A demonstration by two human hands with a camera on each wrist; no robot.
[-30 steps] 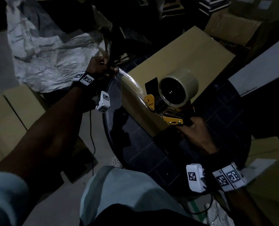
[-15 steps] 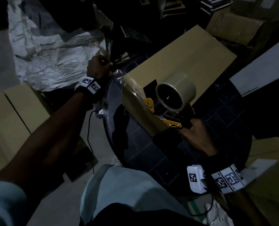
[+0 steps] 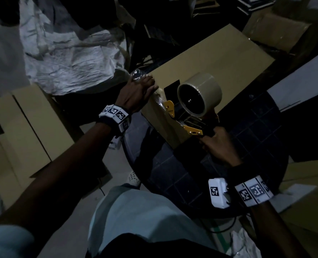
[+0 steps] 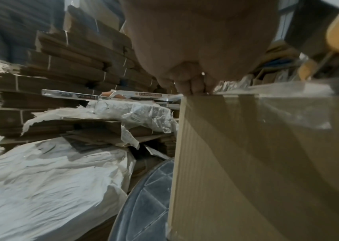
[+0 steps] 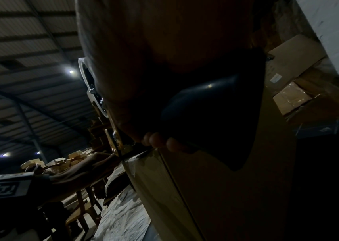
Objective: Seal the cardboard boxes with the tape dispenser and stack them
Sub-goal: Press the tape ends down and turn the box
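While right hand (image 3: 217, 144) grips tape dispenser (image 3: 193, 103), left hand (image 3: 137, 92) presses box (image 3: 210, 58), wrist view shows fingertips (image 4: 193, 84).

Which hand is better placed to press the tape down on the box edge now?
Probably the left hand: it already rests on the tape at the cardboard box edge. The right hand grips the tape dispenser.

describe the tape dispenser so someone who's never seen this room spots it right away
On the round dark table lies a long cardboard box. At its near end sits the tape dispenser, gripped by the right hand. Its yellow frame carrying a fat roll of clear tape is unlike anything nearby.
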